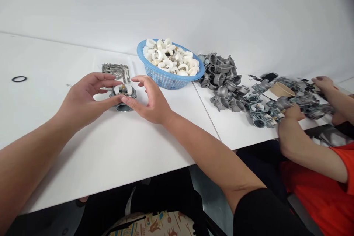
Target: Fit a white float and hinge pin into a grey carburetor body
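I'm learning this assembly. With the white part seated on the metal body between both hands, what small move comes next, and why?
Probably reach the right hand to the metal pins just behind: the left hand already steadies the carburetor body, and its white float looks unpinned.

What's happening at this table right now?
A person holds a small grey metal part with a white piece set in its top between the left hand and right hand, resting it on the white table. Behind it lie thin metal pins and a blue basket of white plastic pieces. Further right is a heap of grey castings, where a co-worker in an orange top handles more parts.
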A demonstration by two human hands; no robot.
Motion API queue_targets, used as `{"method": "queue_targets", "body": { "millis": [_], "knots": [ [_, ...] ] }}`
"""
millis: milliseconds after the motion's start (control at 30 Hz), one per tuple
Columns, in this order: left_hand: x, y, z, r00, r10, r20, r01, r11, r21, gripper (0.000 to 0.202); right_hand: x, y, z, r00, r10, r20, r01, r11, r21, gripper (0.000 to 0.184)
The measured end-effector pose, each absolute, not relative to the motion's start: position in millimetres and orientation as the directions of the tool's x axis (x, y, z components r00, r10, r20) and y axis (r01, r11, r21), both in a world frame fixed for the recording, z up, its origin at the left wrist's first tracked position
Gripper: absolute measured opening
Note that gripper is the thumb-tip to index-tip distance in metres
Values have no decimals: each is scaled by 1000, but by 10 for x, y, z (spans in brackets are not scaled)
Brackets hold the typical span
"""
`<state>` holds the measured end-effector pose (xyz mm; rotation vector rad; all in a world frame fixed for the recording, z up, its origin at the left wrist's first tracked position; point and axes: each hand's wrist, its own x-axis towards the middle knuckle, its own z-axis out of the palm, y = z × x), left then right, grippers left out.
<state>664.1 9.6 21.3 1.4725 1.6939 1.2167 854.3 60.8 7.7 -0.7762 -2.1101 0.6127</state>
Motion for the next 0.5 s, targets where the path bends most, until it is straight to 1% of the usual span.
{"method": "queue_targets", "body": {
  "millis": [100,233,367,500],
  "knots": [
    [6645,96,238,-222,970,102,401,-4,916,61,8543,633,53,-508,706,494,268,674,-688,56],
    [6670,43,333,-217,974,59,418,38,908,57,8537,662,16,-534,727,433,268,630,-729,67],
    [6687,14,375,-217,976,31,407,61,911,54,8527,659,-5,-553,728,405,278,620,-734,74],
    [6671,37,343,-181,983,30,341,34,939,59,8528,646,-4,-538,729,423,278,627,-728,81]
  ]
}}
